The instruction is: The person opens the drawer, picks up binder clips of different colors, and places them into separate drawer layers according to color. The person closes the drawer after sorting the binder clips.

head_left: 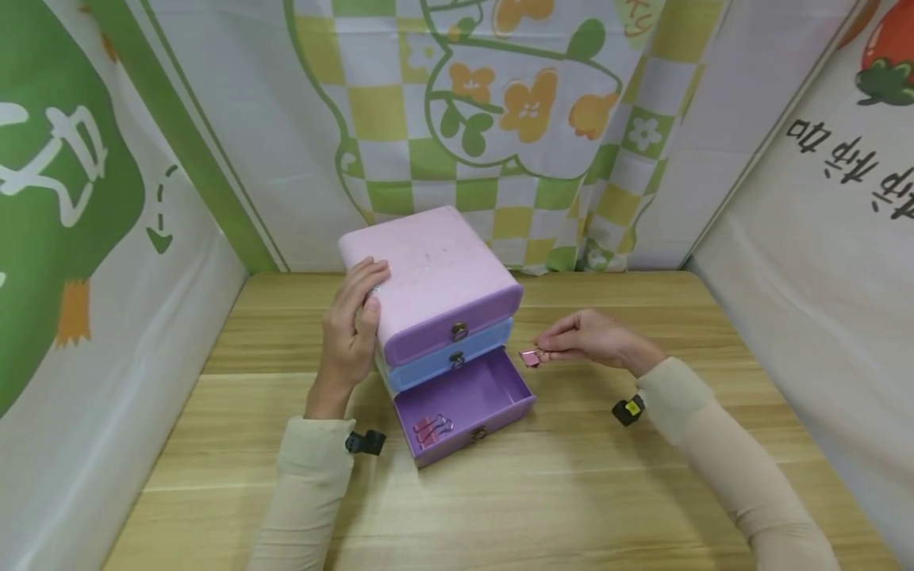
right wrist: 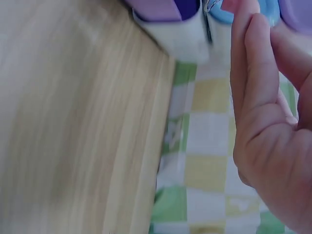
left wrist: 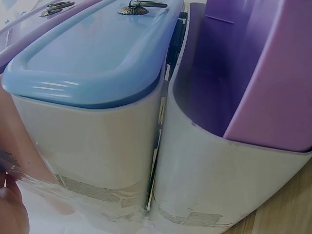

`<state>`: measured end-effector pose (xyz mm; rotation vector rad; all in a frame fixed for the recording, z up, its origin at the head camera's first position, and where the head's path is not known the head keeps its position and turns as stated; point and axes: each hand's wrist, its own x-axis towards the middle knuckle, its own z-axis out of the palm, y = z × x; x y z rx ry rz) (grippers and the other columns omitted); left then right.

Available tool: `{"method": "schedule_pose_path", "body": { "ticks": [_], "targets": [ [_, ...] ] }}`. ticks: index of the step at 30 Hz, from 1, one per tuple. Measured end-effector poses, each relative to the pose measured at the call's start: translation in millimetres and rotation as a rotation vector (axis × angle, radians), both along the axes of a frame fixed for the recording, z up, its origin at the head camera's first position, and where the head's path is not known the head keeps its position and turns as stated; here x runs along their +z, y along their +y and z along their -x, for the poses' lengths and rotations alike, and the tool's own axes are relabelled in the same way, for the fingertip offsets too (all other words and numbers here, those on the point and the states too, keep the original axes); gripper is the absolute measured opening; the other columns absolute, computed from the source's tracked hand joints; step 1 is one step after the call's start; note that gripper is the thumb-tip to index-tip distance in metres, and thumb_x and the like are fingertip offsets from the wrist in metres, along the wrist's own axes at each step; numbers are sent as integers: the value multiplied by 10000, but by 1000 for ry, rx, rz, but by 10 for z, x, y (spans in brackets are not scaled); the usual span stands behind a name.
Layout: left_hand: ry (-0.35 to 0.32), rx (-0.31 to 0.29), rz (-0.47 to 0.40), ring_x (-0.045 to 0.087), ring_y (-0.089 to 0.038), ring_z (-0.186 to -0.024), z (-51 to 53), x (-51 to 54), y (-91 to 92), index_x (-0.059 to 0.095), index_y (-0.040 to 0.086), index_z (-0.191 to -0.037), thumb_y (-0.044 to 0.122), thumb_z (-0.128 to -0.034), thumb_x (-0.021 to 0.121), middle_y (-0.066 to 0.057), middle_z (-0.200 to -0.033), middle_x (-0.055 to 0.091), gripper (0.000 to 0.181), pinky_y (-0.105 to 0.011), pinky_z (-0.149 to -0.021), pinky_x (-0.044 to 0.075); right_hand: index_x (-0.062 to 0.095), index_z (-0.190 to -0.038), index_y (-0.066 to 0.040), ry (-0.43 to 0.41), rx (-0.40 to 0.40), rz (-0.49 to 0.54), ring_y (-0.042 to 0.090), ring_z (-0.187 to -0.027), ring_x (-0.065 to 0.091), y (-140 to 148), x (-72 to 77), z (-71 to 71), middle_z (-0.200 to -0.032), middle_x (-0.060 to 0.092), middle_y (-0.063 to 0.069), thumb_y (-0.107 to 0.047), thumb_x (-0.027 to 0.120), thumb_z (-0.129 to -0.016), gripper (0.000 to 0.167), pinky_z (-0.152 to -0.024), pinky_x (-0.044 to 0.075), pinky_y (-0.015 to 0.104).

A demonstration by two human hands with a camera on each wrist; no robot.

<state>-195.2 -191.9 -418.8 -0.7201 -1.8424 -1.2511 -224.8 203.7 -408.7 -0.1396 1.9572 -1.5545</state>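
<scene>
A small drawer unit (head_left: 439, 258) with a pink top stands on the table. Its purple bottom drawer (head_left: 493, 385) is pulled out, and pink binder clips (head_left: 427, 431) lie in that drawer's front left corner. My left hand (head_left: 346, 337) rests on the unit's upper left edge, fingers laid over the top. Just right of the open drawer, my right hand (head_left: 596, 341) pinches a pink binder clip (head_left: 530, 358) between thumb and fingers. In the right wrist view that clip is mostly cut off at the top edge. The left wrist view shows the blue middle drawer (left wrist: 97, 58) closed.
The wooden table (head_left: 571, 492) extends around the unit. A patterned curtain (head_left: 500, 190) hangs behind its back edge, and printed cloth walls stand on both sides. The purple top drawer (head_left: 421, 337) is closed. Each wrist wears a small black camera.
</scene>
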Motion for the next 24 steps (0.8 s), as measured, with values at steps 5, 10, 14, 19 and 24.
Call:
{"method": "schedule_pose_path", "body": {
  "ticks": [5,10,14,19,24],
  "targets": [
    [-2,-1,0,476,-343,-1511,2,-8,4,670,35,-1388,139,-1013,426,-141,-1482,644,459,-455,-1327,337,635,-1317,166,16,74,13,145,-958,796,-235,-77,-104,-1160,791,170,24,680,-970,378,-988,638,354],
    [-9,0,-2,470,-335,-1516,3,-11,-1,671,42,-1390,139,-1016,424,-135,-1485,642,458,-451,-1330,332,669,-1292,133,29,174,12,180,-1003,799,-472,-165,-200,-1147,792,204,-1,688,-969,350,-1006,629,388],
    [-8,-4,-5,470,-336,-1516,6,-16,-6,671,43,-1390,133,-1017,427,-135,-1486,641,455,-455,-1330,332,712,-1255,85,57,234,-10,218,-1025,799,-660,-214,-256,-1130,798,199,-39,715,-964,316,-995,641,369],
    [-5,-11,-6,471,-341,-1514,6,-17,-9,670,40,-1391,127,-1018,430,-139,-1485,642,452,-467,-1330,331,761,-1204,1,128,309,-95,219,-1012,804,-900,-252,-302,-1099,818,136,-113,751,-950,278,-953,659,335],
    [-7,-10,-6,469,-337,-1516,4,-15,-10,670,47,-1393,128,-1018,432,-136,-1486,641,452,-467,-1331,329,768,-1176,2,166,358,-136,213,-982,812,-1117,-290,-338,-1057,826,123,-128,769,-925,282,-906,673,332]
  ]
}}
